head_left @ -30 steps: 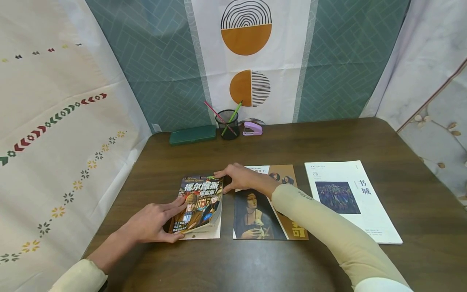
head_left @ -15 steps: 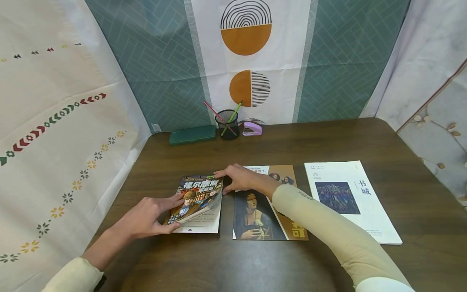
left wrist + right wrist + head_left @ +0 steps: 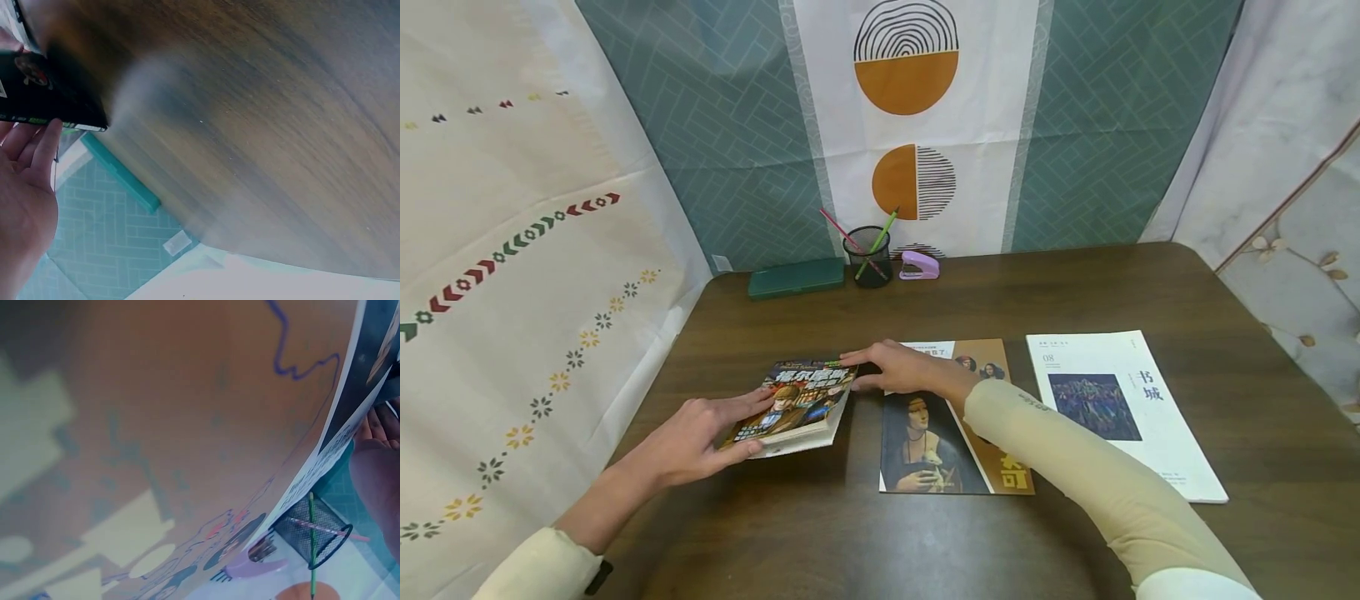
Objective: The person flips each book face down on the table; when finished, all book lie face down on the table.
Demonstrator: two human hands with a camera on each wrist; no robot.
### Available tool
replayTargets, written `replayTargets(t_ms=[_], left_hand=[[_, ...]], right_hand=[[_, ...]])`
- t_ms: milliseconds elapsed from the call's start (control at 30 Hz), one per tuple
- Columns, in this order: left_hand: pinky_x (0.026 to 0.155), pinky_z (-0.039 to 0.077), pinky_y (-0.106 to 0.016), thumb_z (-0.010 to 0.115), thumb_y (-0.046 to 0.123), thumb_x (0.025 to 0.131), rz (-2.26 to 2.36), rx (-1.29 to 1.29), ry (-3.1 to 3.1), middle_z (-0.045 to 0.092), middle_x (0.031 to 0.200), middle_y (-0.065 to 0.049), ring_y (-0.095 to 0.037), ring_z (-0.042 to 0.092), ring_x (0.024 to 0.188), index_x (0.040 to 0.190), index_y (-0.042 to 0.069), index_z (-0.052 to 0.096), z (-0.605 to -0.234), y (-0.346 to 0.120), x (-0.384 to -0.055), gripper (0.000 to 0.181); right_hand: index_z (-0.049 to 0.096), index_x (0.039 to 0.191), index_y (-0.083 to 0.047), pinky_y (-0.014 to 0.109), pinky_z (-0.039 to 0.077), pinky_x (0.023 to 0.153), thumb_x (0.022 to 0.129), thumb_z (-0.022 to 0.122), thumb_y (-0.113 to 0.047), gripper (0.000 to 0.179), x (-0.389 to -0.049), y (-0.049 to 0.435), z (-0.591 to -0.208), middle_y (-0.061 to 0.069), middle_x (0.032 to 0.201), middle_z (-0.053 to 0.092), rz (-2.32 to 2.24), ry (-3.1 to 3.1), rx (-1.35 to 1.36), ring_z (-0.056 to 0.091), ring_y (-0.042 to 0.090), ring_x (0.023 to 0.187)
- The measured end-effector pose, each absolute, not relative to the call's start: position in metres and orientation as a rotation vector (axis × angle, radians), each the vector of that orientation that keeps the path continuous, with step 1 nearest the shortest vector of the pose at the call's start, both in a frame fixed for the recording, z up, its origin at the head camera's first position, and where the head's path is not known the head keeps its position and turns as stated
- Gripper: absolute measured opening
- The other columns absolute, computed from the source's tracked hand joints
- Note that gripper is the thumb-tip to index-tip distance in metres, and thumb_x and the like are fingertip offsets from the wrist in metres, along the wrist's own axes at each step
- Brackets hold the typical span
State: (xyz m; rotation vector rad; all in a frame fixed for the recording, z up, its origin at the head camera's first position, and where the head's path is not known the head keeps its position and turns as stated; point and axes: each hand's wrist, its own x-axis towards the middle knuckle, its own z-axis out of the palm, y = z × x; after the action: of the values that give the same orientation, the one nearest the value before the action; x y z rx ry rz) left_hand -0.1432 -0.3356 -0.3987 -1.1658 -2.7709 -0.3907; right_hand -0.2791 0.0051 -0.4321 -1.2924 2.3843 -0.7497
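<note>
A comic-style paperback book (image 3: pixel 797 407) with a colourful detective cover is raised at its near side, its page edges showing. My left hand (image 3: pixel 707 435) grips its left side, fingers on the cover and thumb at the near edge. In the left wrist view the left hand (image 3: pixel 28 187) has its fingertips along the dark spine of the book (image 3: pixel 62 87). My right hand (image 3: pixel 898 367) holds the far right corner of the paperback, reaching over a brown book with a portrait cover (image 3: pixel 928 454). The right hand (image 3: pixel 378 462) is partly cut off in the right wrist view.
A white magazine (image 3: pixel 1105 458) lies at the right on the dark wooden table (image 3: pixel 865 550). Along the back stand a green case (image 3: pixel 796 277), a mesh pencil cup (image 3: pixel 872 268) with two pencils, and a purple stapler (image 3: pixel 919 265).
The near side of the paperback has risen and shifted left and away, as the left hand moved left and slightly up in view. The right hand has stayed at the far corner.
</note>
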Motion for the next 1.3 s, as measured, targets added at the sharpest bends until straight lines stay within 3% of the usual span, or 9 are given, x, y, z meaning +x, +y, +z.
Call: replayTargets(t_ms=[100, 333, 633, 767, 867, 1000, 1100, 1200, 1300], left_hand=[[0.085, 0.062, -0.048, 0.077, 0.035, 0.098, -0.404, -1.176, -2.761, 0.062, 0.149, -0.015, -0.028, 0.072, 0.115, 0.147, 0.002, 0.062, -0.398, -0.337, -0.143, 0.061], [0.084, 0.062, -0.048, 0.08, 0.031, 0.095, -0.425, -1.172, -2.748, 0.064, 0.146, -0.011, -0.027, 0.072, 0.115, 0.147, 0.006, 0.064, -0.392, -0.337, -0.144, 0.06], [0.076, 0.062, -0.034, 0.08, 0.035, 0.095, -0.433, -1.194, -2.648, 0.073, 0.132, 0.0, -0.014, 0.076, 0.102, 0.14, 0.011, 0.072, -0.379, -0.333, -0.146, 0.052], [0.066, 0.057, -0.025, 0.078, 0.037, 0.097, -0.422, -1.185, -2.576, 0.078, 0.121, 0.001, -0.004, 0.075, 0.086, 0.132, 0.012, 0.077, -0.373, -0.329, -0.145, 0.044], [0.057, 0.049, -0.019, 0.068, 0.043, 0.104, -0.425, -1.177, -2.497, 0.08, 0.1, 0.008, 0.006, 0.062, 0.07, 0.121, 0.014, 0.081, -0.367, -0.324, -0.145, 0.036], [0.05, 0.039, -0.016, 0.052, 0.05, 0.11, -0.417, -1.142, -2.395, 0.066, 0.073, 0.02, 0.007, 0.043, 0.058, 0.102, 0.018, 0.081, -0.36, -0.319, -0.146, 0.044], [0.048, 0.035, -0.017, 0.047, 0.052, 0.112, -0.393, -1.081, -2.352, 0.054, 0.065, 0.021, 0.004, 0.038, 0.055, 0.096, 0.019, 0.077, -0.354, -0.316, -0.147, 0.047], [0.047, 0.033, -0.019, 0.048, 0.049, 0.112, -0.37, -1.015, -2.342, 0.046, 0.063, 0.019, 0.002, 0.036, 0.053, 0.096, 0.016, 0.075, -0.349, -0.315, -0.148, 0.045], [0.047, 0.035, -0.021, 0.058, 0.037, 0.111, -0.367, -0.962, -2.342, 0.05, 0.064, 0.016, 0.001, 0.037, 0.052, 0.102, 0.011, 0.076, -0.344, -0.315, -0.148, 0.033]], right_hand=[[0.052, 0.158, -0.009, 0.043, 0.045, 0.114, 0.112, 0.058, -0.026, 0.049, -0.28, 0.006, -0.433, 0.009, 0.162, 0.048, -0.814, 2.355, -1.319, 0.058, 0.026, 0.138], [0.054, 0.155, -0.007, 0.043, 0.041, 0.119, 0.115, 0.051, -0.026, 0.045, -0.281, 0.006, -0.435, 0.01, 0.157, 0.055, -0.885, 2.357, -1.3, 0.05, 0.026, 0.147], [0.068, 0.141, -0.009, 0.038, 0.052, 0.101, 0.114, 0.052, -0.025, 0.035, -0.283, 0.005, -0.435, 0.006, 0.133, 0.072, -0.99, 2.423, -1.246, 0.067, 0.018, 0.119], [0.071, 0.136, -0.006, 0.037, 0.053, 0.101, 0.113, 0.055, -0.024, 0.033, -0.283, 0.005, -0.434, 0.006, 0.128, 0.074, -1.057, 2.447, -1.224, 0.068, 0.018, 0.118], [0.072, 0.131, -0.004, 0.037, 0.054, 0.097, 0.112, 0.058, -0.022, 0.031, -0.283, 0.005, -0.433, 0.008, 0.123, 0.075, -1.112, 2.465, -1.208, 0.069, 0.019, 0.112], [0.074, 0.128, -0.005, 0.035, 0.055, 0.093, 0.112, 0.058, -0.023, 0.029, -0.281, 0.006, -0.431, 0.009, 0.118, 0.076, -1.182, 2.483, -1.167, 0.07, 0.018, 0.106], [0.074, 0.126, -0.004, 0.035, 0.055, 0.092, 0.111, 0.059, -0.023, 0.028, -0.28, 0.006, -0.43, 0.009, 0.117, 0.076, -1.262, 2.486, -1.13, 0.07, 0.018, 0.105], [0.075, 0.124, -0.004, 0.033, 0.056, 0.09, 0.11, 0.062, -0.021, 0.026, -0.278, 0.006, -0.429, 0.009, 0.114, 0.076, -1.324, 2.514, -1.105, 0.07, 0.018, 0.101], [0.076, 0.122, -0.003, 0.03, 0.054, 0.083, 0.108, 0.065, -0.018, 0.023, -0.276, 0.006, -0.427, 0.009, 0.109, 0.076, -1.351, 2.561, -1.07, 0.066, 0.016, 0.09]])
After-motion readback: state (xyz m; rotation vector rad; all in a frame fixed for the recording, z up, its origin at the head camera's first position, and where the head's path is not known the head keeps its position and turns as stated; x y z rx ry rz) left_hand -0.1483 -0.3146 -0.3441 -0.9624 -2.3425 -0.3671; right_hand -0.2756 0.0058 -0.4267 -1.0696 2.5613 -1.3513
